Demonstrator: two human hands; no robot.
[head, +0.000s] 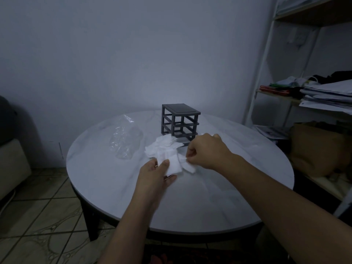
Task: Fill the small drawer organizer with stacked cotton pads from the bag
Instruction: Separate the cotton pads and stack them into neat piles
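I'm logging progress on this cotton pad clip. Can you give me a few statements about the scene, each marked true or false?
1. The left hand holds a stack of cotton pads. True.
2. The plastic bag stands upright, full of pads. False: it lies crumpled on the table, left of the loose pads.
3. The organizer stands behind the loose pads. True.
4. The right hand rests flat on the table. False: its fingers pinch a single pad.
5. The table is square. False: it is round.
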